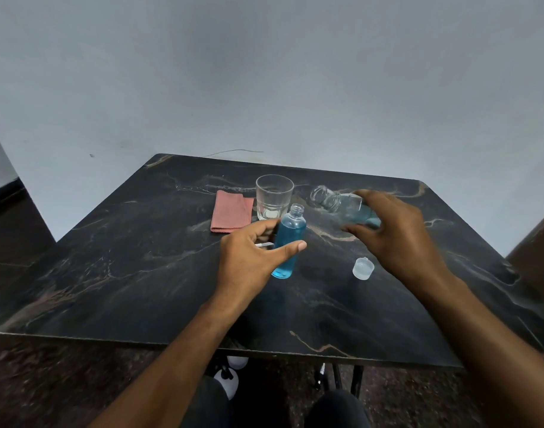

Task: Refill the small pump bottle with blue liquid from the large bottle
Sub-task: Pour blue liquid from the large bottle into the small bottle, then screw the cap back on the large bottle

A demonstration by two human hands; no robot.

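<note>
Left hand (pixel 249 254) wraps the small bottle (pixel 287 242) at mid-height, thumb across the front, fingers curled behind; bottle stands upright on the dark marble table (pixel 141 273), neck uncapped, blue liquid up to about the shoulder; something thin and pale pokes out between the left fingers, too small to tell what it is. Right hand (pixel 394 230) grips the large bottle (pixel 341 205), fingers curled over its body; bottle tipped nearly flat, open mouth pointing left toward the glass, a little blue liquid pooled at the low side; mouth is apart from the small bottle's neck, up and to the right of it. White cap (pixel 363 267) lies on the table just in front of the right hand. Clear glass (pixel 274 197) stands behind the small bottle; folded pink cloth (pixel 232 215) lies flat just left of the glass.
</note>
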